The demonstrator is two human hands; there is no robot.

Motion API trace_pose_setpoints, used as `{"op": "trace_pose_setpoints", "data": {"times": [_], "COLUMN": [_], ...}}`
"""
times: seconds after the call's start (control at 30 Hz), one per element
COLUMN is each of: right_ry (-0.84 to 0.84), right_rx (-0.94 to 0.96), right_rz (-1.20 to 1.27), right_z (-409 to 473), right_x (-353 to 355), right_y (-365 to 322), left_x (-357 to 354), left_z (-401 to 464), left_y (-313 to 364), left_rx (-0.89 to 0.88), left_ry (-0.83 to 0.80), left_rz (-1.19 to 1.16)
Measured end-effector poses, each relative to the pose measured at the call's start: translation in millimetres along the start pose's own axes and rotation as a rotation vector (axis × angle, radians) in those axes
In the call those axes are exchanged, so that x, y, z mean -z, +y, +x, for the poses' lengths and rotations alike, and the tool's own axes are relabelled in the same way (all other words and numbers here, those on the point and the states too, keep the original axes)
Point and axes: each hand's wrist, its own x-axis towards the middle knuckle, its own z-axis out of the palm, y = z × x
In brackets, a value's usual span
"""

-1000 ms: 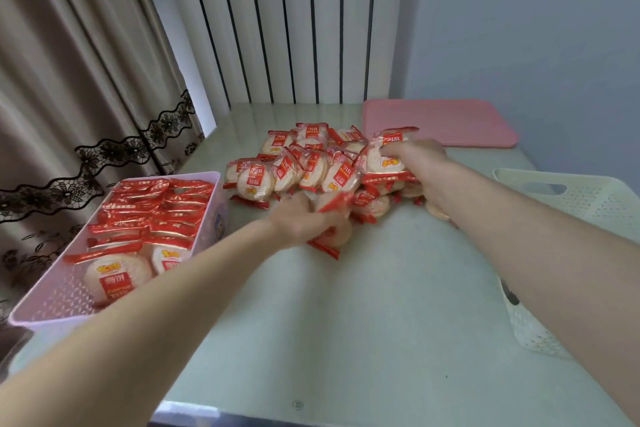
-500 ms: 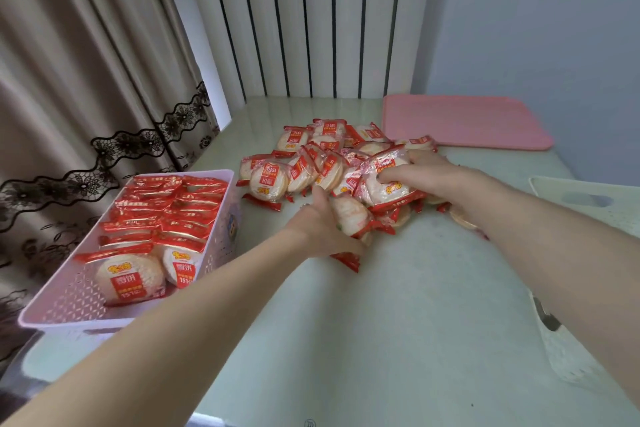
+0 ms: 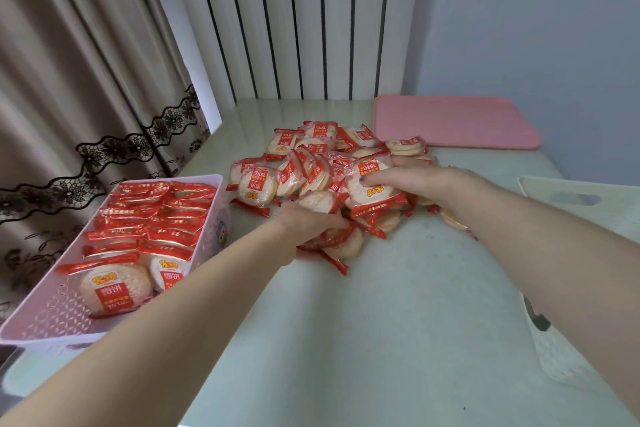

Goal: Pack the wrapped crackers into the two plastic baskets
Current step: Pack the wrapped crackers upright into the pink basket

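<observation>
Gathering: both hands are in the heap of wrapped crackers [image 3: 322,170] mid-tabletop [image 3: 363,340].
Left hand: the left hand [image 3: 313,224] curls round a few packets at the near edge of the heap.
Right hand: the right hand [image 3: 426,178] lies over a packet on top, fingers pinching its edge.
Slip risk: I'd say the glossy wrappers could slide over one another, so a clutch of several might shed one on the lift.
Scatter risk: pulling from the bottom may topple the leaning packets and push loose ones toward the tabletop's edge.
Crush risk: too hard a squeeze could crack the crackers inside.
Baskets: two. The pink basket [image 3: 31,319] at left is mostly filled with rows of packets; the white basket [image 3: 554,350] at right is half out of view, contents unseen.
Loose packets: roughly two dozen, too overlapped to count exactly.
Packed packets: well over a dozen, edges only showing.
Pink tray: one [image 3: 453,121], behind the heap.
</observation>
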Motion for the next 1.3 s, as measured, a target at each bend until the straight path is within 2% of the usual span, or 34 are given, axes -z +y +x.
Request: {"op": "trace_pose_setpoints", "data": {"times": [0.17, 0.27, 0.37, 0.63, 1.03, 1.3], "right_ry": [-0.152, -0.186, -0.194, -0.144, -0.169, -0.235], "right_rx": [-0.119, -0.145, -0.14, -0.104, -0.147, -0.139], "right_rz": [0.026, 0.081, 0.152, 0.396, 0.452, 0.523], "right_z": [-8.2, -8.9, -11.4, 0.2, 4.3, -5.9], "right_x": [5.4, 8.6, 8.5, 1.8, 5.3, 5.2], "right_y": [1.7, 5.0, 4.9, 18.8, 15.1, 14.3], "left_x": [-0.3, 2.3, 7.8, 6.1, 6.6, 8.9], "left_z": [-2.5, 1.8, 6.6, 12.5, 25.9, 20.4], "left_y": [6.8, 9.9, 11.6, 12.5, 29.7, 33.9], "left_rx": [0.022, 0.045, 0.071, -0.002, 0.066, 0.019], "left_ry": [-0.083, -0.081, -0.077, -0.19, -0.378, -0.4], "left_rz": [-0.156, -0.231, -0.298, -0.405, -0.287, -0.281]}}
